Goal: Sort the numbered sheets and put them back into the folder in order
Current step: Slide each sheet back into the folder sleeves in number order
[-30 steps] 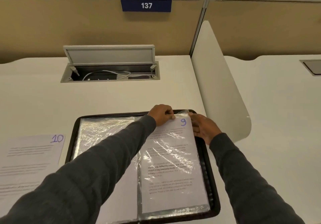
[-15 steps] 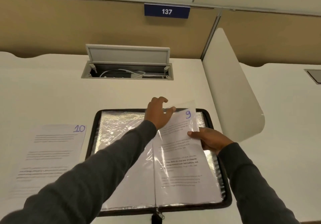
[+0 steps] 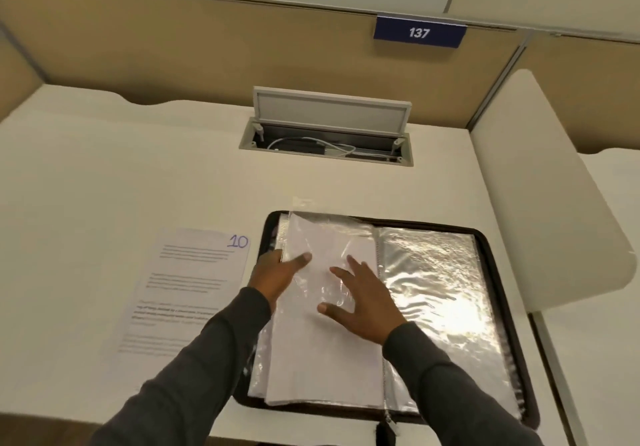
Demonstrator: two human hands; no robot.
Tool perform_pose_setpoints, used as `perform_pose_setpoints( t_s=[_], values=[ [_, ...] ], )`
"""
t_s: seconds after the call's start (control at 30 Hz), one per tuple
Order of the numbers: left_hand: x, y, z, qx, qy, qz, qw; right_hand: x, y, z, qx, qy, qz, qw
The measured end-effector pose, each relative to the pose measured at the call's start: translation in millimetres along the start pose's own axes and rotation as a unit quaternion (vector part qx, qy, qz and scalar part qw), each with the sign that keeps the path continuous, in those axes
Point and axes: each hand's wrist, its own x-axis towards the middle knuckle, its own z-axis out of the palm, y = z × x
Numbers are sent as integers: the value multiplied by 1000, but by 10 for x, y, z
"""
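Head view: folder (image 3: 433,223) open, sleeved sheets (image 3: 322,352) inside; sheet 10 (image 3: 187,290) outside, beside.

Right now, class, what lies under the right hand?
The right hand rests on a clear sleeve holding a sheet, blank side up, in the folder. Its number and anything beneath are covered.

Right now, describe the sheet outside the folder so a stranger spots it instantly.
On the white desk below the blue 137 sign lies an open black folder. Just left of it, a printed sheet lies flat. It alone has no plastic sleeve and bears a handwritten 10 top right.
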Motion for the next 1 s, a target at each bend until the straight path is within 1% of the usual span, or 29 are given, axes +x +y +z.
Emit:
perform_pose_setpoints(
  t_s=[0.07,0.13,0.2,0.27,0.33,0.47,0.7,0.87,0.93,1.0],
  values=[
    [123,-153,-143,127,54,20,990,82,52,244,-88,10,36,995],
    [222,-248,-247,224,85,25,970,123,90,414,-124,7,66,990],
    [285,-302,-318,284,101,33,953,141,99,530,-147,14,75,986],
    [315,-333,-369,308,108,48,944,168,60,587,-155,17,80,984],
    [340,-362,-430,309,117,55,942,208,-12,626,-160,14,82,984],
    [358,-373,-641,279,140,43,949,325,-208,701,-151,17,73,986],
    [388,-316,-1094,264,167,38,949,576,-639,849,-180,0,69,981],
    [378,-311,-1405,244,193,59,949,699,-893,961,-192,0,59,980],
    [373,-325,-1590,238,221,73,943,725,-956,984,-196,1,59,979],
    [375,-372,-1849,258,263,83,926,742,-994,1004,-206,4,64,977]
  ],
)
